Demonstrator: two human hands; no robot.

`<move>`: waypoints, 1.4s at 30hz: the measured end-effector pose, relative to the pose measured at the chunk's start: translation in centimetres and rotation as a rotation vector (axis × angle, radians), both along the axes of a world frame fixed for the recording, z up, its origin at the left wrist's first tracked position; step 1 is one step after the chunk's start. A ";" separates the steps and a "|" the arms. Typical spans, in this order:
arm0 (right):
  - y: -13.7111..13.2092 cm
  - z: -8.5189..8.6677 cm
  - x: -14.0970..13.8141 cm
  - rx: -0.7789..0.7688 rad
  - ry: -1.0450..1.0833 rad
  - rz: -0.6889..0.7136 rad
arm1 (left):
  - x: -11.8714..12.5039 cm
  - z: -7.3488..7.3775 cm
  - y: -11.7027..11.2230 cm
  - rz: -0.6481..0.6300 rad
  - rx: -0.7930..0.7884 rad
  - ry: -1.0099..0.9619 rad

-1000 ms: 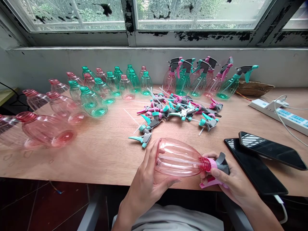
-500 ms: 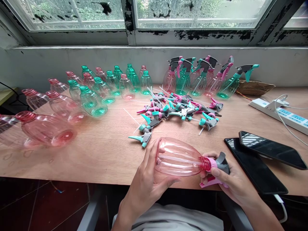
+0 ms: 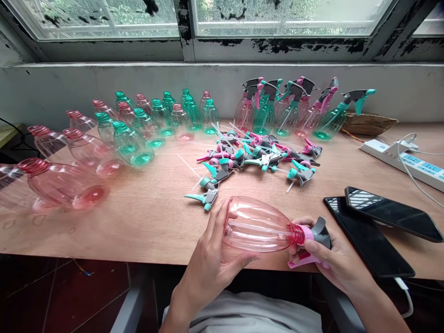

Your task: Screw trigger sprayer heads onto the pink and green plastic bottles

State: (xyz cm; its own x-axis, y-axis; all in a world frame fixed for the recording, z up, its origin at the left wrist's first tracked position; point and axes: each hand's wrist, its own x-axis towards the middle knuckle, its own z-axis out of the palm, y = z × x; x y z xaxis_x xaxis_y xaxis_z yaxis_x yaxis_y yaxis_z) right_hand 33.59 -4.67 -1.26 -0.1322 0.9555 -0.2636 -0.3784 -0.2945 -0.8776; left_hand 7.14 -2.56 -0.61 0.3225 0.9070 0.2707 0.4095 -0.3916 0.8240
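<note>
Nearest you, pale cloth (image 3: 256, 317) covers your lap between the grey chair arms (image 3: 130, 310). Just beyond it, your left hand (image 3: 211, 259) cups the base end of a pink bottle (image 3: 260, 224), fingers curved round its upper side and thumb spread along the lower side. The bottle lies sideways in front of you, at the near edge of the wooden table (image 3: 156, 231), its neck toward your right (whether it also touches the tabletop, you cannot tell). Your right hand (image 3: 329, 259) has its fingers closed about the spray head (image 3: 321, 233) at that neck, thumb by the pink collar (image 3: 307, 235), with the pink trigger (image 3: 305, 260) pointing back toward the left. A pale tube (image 3: 256, 229) runs lengthwise inside the bottle. To your right rest 2 black phones, the upper phone (image 3: 391, 212) overlapping the lower phone (image 3: 367, 240). Past your hands lies a tangled pile of loose spray heads (image 3: 265, 159) in pink, turquoise and grey, with a white power strip (image 3: 409, 162) off to its right. On the left stand open-necked bottles (image 3: 69, 187), pink and green, reaching back toward the wall (image 3: 156, 76). Behind the pile stand bottles with heads fitted (image 3: 265, 115), beside a brown basket (image 3: 371, 125); above the wall is the window (image 3: 284, 18).
</note>
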 end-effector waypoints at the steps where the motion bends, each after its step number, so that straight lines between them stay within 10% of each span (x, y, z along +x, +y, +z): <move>1: 0.0 0.0 0.0 0.000 0.004 0.003 | 0.0 0.0 0.0 -0.001 -0.001 -0.001; 42: -0.2 0.4 -0.2 -0.057 0.034 -0.080 | -0.1 0.0 0.0 -0.018 0.003 0.009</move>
State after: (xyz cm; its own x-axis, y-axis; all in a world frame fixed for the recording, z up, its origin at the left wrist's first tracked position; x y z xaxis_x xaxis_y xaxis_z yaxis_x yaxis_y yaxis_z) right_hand 33.42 -4.90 -0.85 -0.0659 0.9468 -0.3149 -0.4316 -0.3116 -0.8465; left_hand 7.09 -2.52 -0.65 0.3410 0.9004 0.2701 0.4100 -0.4010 0.8192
